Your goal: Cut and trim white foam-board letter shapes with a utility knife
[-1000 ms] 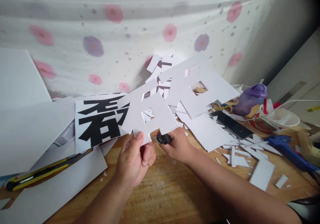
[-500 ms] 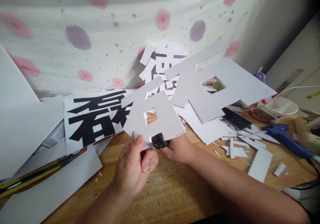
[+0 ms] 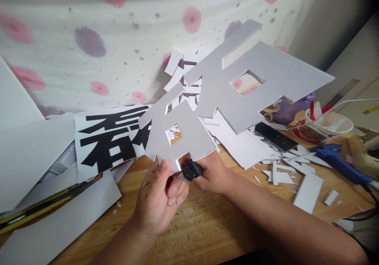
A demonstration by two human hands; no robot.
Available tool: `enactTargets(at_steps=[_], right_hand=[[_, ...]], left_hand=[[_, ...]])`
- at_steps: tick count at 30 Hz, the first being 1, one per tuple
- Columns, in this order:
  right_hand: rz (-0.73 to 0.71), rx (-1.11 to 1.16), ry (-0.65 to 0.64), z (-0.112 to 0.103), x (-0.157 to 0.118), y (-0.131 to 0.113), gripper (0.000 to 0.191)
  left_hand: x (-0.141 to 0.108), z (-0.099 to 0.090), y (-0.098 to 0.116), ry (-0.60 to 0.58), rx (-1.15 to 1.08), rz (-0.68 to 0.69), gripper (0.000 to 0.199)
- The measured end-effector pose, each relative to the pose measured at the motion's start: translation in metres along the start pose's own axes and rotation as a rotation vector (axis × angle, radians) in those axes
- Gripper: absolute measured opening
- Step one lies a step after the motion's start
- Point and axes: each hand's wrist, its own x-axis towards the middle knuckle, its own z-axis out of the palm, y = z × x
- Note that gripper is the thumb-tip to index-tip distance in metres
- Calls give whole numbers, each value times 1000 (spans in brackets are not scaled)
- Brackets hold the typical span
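Note:
My left hand (image 3: 158, 196) pinches the near edge of a white foam-board cutout (image 3: 195, 131) between thumb and fingers. The cutout is shaped like parts of a written character, with square holes, and it is raised and tilted above the table. Behind its lower edge is my right hand (image 3: 214, 172), its fingers mostly hidden by the board. A black and silver tool end (image 3: 192, 171), like that of a utility knife, sticks out from my right hand toward my left fingers. A sheet printed with a bold black character (image 3: 100, 154) lies to the left.
Another white character cutout (image 3: 174, 68) leans against the flowered curtain (image 3: 118, 60). At right are a phone (image 3: 275, 136), a paper bowl (image 3: 324, 129), a blue glue gun (image 3: 340, 162) and white offcuts (image 3: 308, 194). Long white board pieces (image 3: 71, 213) cover the left of the wooden table (image 3: 189, 233).
The far end of the cutout has tilted upward, showing the curtain through its larger square hole. The black tool end has shifted slightly right. My left hand has barely moved.

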Motion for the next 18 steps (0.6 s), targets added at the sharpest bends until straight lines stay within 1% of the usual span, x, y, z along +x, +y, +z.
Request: enactTargets(at_steps=[3, 9, 14, 18], right_hand=[[1, -11, 15, 0, 1, -1, 11], [24, -12, 11, 1, 1, 1, 13], [30, -36, -31, 1, -2, 5, 13], [8, -101, 23, 2, -2, 8, 11]], left_hand=[[0, 0, 0, -18, 9, 1, 36], [-2, 0, -1, -12, 34, 0, 32], [-2, 0, -2, 23, 60, 1, 30], [-3, 1, -3, 31, 57, -25, 33]])
